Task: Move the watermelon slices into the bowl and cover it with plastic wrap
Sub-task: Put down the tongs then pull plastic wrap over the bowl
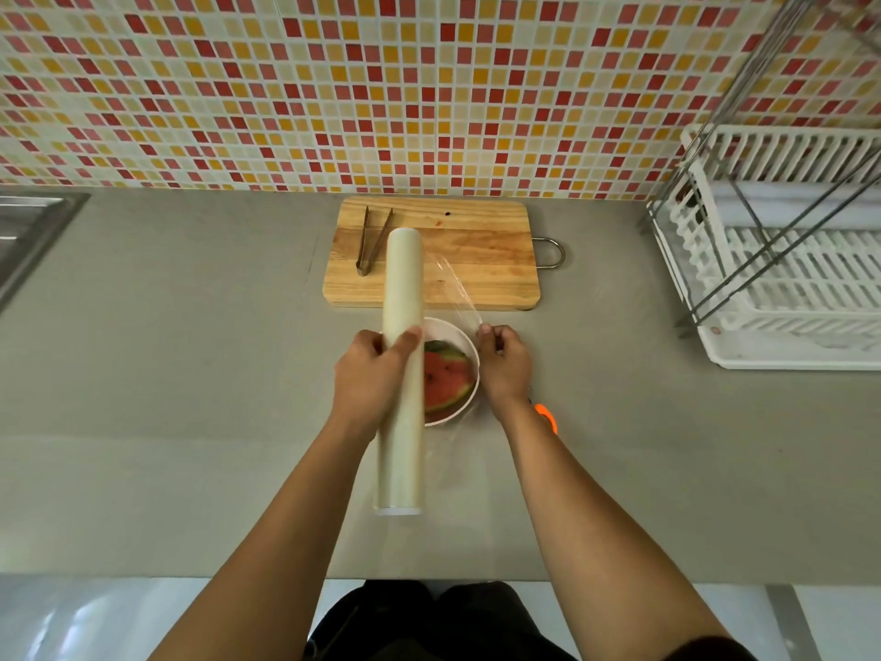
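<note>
A white bowl [465, 343] sits on the grey counter with watermelon slices [448, 379] inside it. My left hand [369, 374] grips a long roll of plastic wrap [403, 288] held lengthwise above the bowl's left side. A clear sheet of the wrap [455, 288] stretches rightward off the roll. My right hand [505, 364] pinches the edge of that sheet just right of the bowl. The roll hides the bowl's left part.
A wooden cutting board [476, 260] with metal tongs [374, 240] lies behind the bowl. A white dish rack [782, 260] stands at the right. A steel sink [28, 231] is at the far left. An orange object [547, 417] lies beside my right wrist.
</note>
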The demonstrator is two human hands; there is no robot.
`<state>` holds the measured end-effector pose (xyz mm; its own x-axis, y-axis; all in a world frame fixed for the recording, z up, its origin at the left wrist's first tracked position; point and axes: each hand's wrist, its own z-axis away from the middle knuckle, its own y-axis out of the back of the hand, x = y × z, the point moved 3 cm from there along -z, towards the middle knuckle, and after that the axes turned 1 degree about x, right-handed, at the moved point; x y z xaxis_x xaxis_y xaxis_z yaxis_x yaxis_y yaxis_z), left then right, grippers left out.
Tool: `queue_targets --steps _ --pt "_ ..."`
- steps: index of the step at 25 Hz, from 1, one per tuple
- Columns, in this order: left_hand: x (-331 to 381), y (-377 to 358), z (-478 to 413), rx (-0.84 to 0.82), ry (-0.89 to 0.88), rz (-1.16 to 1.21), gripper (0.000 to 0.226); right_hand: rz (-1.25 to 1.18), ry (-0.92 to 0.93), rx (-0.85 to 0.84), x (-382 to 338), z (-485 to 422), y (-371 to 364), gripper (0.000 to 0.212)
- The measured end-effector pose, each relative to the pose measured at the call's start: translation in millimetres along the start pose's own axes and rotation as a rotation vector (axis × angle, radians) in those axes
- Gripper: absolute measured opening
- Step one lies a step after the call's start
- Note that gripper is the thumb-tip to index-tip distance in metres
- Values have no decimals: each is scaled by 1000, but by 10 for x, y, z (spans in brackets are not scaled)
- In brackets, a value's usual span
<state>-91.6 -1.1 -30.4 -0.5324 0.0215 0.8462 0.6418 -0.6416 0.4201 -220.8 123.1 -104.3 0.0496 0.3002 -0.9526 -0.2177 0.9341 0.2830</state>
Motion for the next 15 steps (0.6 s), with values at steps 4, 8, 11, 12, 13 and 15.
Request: queue_targets --steps 4,8,11,12,13,15 --pt "-110 123 -58 -39 82 84 44 -9 -21 -18 37 -17 0 23" --pt "-90 159 -33 -57 23 -10 60 21 -3 -6 25 -32 -7 23" --pt "-112 256 -100 -34 37 0 53 26 -2 4 37 -40 -4 23" --pt "-130 299 -127 -46 54 37 48 32 -5 6 48 -43 -4 24" --pt "-153 335 -146 -72 76 80 47 40 -6 9 58 -46 -6 24" --pt "-199 377 -155 -123 101 108 45 50 -2 9 69 -50 -12 27"
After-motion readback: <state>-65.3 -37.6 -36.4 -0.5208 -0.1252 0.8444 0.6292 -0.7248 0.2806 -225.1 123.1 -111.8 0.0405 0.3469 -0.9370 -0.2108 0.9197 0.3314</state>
